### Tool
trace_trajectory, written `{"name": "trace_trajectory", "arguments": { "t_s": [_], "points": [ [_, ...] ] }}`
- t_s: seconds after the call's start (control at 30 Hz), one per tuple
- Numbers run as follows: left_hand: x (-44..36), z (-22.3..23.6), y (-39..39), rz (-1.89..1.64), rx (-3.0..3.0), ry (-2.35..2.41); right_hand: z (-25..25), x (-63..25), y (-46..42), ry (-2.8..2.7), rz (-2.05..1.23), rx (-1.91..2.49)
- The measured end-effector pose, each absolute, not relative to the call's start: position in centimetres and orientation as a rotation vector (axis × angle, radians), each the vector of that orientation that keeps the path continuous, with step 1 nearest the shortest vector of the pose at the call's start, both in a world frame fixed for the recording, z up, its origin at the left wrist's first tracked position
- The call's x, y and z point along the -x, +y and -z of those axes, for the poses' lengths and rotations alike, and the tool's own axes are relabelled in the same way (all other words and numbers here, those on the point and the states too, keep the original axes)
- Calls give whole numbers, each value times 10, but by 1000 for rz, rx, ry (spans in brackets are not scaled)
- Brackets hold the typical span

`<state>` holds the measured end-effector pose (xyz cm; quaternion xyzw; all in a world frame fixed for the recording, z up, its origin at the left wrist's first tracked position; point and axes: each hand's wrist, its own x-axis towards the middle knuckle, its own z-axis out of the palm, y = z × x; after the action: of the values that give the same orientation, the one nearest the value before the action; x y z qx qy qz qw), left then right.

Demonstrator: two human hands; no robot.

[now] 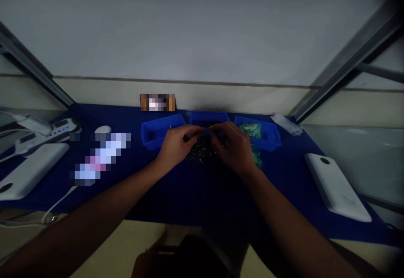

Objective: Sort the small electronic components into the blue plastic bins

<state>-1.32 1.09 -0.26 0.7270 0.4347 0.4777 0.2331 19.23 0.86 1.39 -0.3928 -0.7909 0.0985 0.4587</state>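
Above a pile of small dark and shiny pieces (202, 149), my two hands come together at the fingertips. My left hand (179, 142) is closed in a pinch, and so is my right hand (233, 143). Whatever sits between the fingers is too small and dim to name. Behind the hands stands a blue bin (208, 117). To the left is another blue bin (148, 139) with a few small bits in it. A third blue bin (273, 137), on the right, has green plastic packets (251, 129) in it.
White power banks lie at the right (337, 187) and left (34, 170). A power strip (59, 130), a white oval object (102, 129) and a blurred-out phone-like screen (101, 160) are on the left. A clear plastic packet (287, 125) lies at the back right. Metal posts flank the blue table (195, 202).
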Motion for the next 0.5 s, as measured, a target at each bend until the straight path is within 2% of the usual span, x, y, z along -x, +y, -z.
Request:
{"name": "trace_trajectory", "arguments": {
  "t_s": [0.23,0.5],
  "points": [
    [14,5,10,-1291,-1964,1237,-11,-194,13,-2029,-216,820],
    [17,0,9,-1330,-2113,1296,-6,-194,15,-2163,-248,889]
  ]
}}
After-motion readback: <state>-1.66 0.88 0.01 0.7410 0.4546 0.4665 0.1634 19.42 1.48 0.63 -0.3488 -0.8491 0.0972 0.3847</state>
